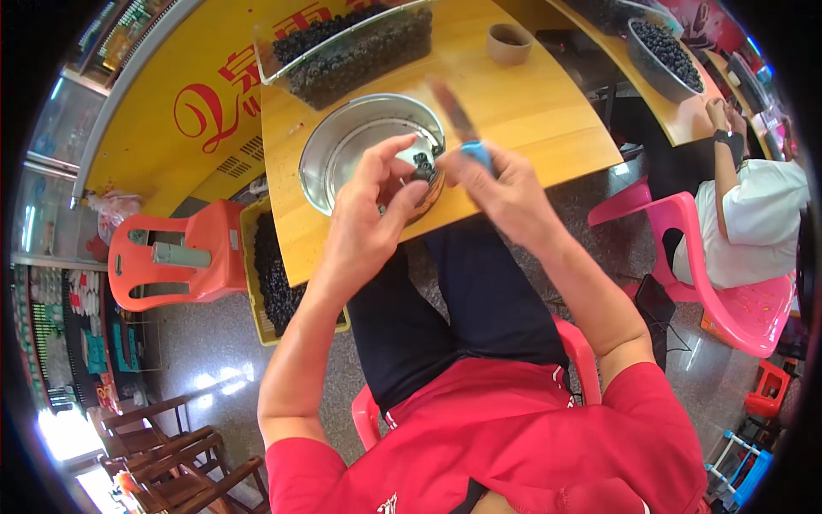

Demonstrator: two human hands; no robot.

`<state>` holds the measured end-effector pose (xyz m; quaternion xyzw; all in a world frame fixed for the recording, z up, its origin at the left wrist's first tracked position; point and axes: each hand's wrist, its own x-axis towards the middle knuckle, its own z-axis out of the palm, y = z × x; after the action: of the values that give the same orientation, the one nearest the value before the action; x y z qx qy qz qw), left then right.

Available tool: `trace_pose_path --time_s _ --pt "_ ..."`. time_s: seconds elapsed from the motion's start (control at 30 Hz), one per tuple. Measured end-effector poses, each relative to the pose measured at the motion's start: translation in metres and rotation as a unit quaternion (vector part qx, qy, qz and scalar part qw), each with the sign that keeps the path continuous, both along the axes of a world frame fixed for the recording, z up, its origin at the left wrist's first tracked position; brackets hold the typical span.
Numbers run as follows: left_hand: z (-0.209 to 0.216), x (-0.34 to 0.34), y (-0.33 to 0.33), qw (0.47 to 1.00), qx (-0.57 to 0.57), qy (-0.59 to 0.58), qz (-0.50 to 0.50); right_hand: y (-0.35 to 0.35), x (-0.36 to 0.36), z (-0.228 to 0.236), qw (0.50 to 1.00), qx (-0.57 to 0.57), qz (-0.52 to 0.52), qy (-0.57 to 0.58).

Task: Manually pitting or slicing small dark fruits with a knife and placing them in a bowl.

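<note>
The right hand [509,193], wrapped round the knife [461,127], could nick the left hand [373,199] if the blade slips, because the latter pinches a dark lump [422,164] close by, over the bowl [341,150] at the table's [548,146] near edge.

With our left hand we hold a dark piece [420,169] at the metal pot's [344,147] right side; our right hand [507,187] grips a knife [460,118].
</note>
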<state>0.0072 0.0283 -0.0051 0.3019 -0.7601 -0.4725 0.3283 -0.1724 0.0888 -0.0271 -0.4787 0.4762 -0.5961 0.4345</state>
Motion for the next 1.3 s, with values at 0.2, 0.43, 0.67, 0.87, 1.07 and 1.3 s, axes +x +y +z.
trace_pose_path --time_s 0.2,0.43,0.67,0.87,1.07,1.3 --pt "0.002 0.003 0.018 0.995 0.021 0.091 0.027 0.004 0.017 0.018 0.991 0.033 0.078 -0.101" --pt "-0.005 0.007 0.028 0.954 0.242 0.156 0.078 0.006 0.019 0.020 0.987 0.058 0.096 -0.115" --pt "-0.011 0.006 0.030 0.947 0.250 0.190 0.074 0.008 0.018 0.016 0.990 0.033 0.088 -0.106" --pt "-0.018 0.009 0.028 0.957 0.191 0.212 0.048 0.010 0.003 0.003 0.925 -0.220 -0.040 0.306" --pt "-0.016 0.006 0.031 0.952 0.185 0.240 0.029 0.017 0.001 0.009 0.885 -0.209 -0.032 0.414" --pt "-0.020 0.008 0.034 0.943 0.180 0.279 0.021 0.016 0.001 0.004 0.867 -0.213 -0.041 0.449"
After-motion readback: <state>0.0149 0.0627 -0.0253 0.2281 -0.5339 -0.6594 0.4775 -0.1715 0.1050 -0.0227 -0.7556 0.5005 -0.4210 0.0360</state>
